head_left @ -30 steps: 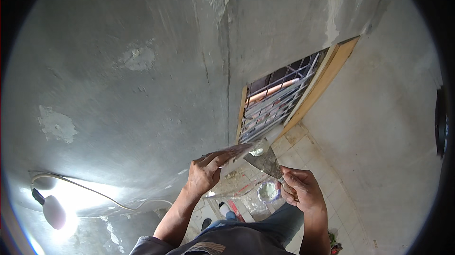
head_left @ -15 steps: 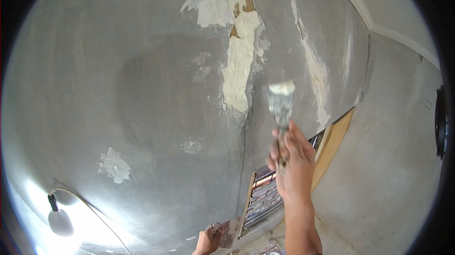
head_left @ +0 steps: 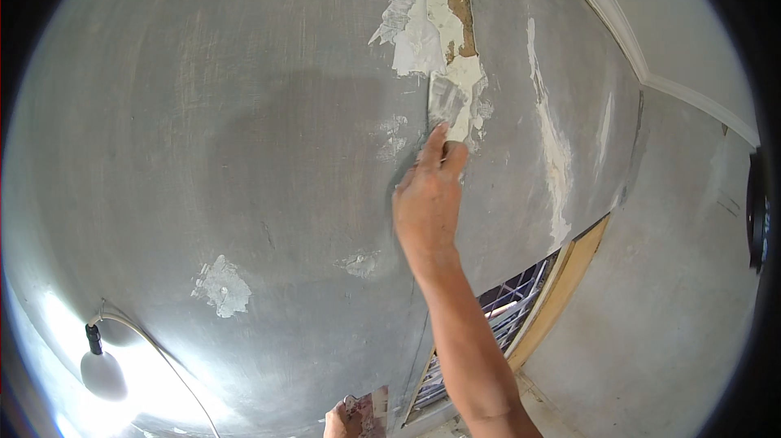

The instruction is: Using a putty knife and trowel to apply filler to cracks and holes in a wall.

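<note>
Putty knife [head_left: 443, 100] against cream filler [head_left: 465, 70], right grip [head_left: 429, 186] pinching it, left grip [head_left: 336, 422] pinching a stained plate [head_left: 376, 412]

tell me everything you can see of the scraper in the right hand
The scraper has a flat, broad blade, grey and metallic-looking, streaked with whitish smears. The right hand grips it from below, a finger stretched up toward the blade; the handle is hidden in the grip. The blade points up the grey wall and appears to lie against the pale filler, below the exposed brown strip.
</note>
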A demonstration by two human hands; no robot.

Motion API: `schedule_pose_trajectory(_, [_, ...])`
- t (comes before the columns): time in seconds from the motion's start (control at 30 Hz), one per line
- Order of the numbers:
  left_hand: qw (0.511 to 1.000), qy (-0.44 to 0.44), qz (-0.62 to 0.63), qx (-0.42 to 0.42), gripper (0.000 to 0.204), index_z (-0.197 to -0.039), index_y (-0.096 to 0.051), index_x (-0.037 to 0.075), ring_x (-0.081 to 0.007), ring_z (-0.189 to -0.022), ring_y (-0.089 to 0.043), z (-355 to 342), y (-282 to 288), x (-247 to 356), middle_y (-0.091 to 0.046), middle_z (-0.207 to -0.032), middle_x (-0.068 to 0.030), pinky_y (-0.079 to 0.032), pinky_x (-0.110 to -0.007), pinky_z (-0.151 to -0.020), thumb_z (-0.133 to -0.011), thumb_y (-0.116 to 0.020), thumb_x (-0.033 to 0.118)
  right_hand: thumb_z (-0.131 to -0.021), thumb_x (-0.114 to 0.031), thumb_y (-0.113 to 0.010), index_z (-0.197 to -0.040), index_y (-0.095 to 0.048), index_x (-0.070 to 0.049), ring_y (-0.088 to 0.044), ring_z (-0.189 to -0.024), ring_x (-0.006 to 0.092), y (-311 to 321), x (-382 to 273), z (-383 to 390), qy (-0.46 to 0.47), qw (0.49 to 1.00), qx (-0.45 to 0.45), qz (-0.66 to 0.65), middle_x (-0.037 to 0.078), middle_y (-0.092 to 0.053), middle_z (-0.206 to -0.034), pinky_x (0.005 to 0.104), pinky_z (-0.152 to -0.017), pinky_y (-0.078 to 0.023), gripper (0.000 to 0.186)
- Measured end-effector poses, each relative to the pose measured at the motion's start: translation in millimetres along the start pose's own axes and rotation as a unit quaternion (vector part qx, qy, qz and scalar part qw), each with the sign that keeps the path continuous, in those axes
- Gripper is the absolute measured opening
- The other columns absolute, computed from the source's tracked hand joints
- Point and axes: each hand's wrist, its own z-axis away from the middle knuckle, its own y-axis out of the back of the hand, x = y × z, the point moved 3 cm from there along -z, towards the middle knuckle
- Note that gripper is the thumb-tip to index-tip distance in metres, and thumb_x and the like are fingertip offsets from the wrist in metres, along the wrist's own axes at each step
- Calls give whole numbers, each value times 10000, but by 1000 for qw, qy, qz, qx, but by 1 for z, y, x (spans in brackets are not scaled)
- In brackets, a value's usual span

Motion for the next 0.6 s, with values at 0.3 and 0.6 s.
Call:
schedule_pose_trajectory(0.3, [1000,8,9,8,229,-924,-617,-4,-392,-800,-655,-3,0,3,-649,-798,-230,-504,-415,-706,-773,-613,168,-803,79,-560,-1296,-394,196,-623,-680,217,12,-32,40,4,995,-98,-28,228,-440,-1030,240,-516,-548,533])
schedule_pose_trajectory(0.6, [1000,-4,6,-1,234,-892,-618,-10,-406,-797,-645,3,3,-12,-641,-792,-239,-500,-427,-703,-770,-613,190,-837,19,-573,-1264,-525,65,-631,-685,276,64,35,-22,81,995,25,60,202,-489,-1008,320,-604,-557,432])
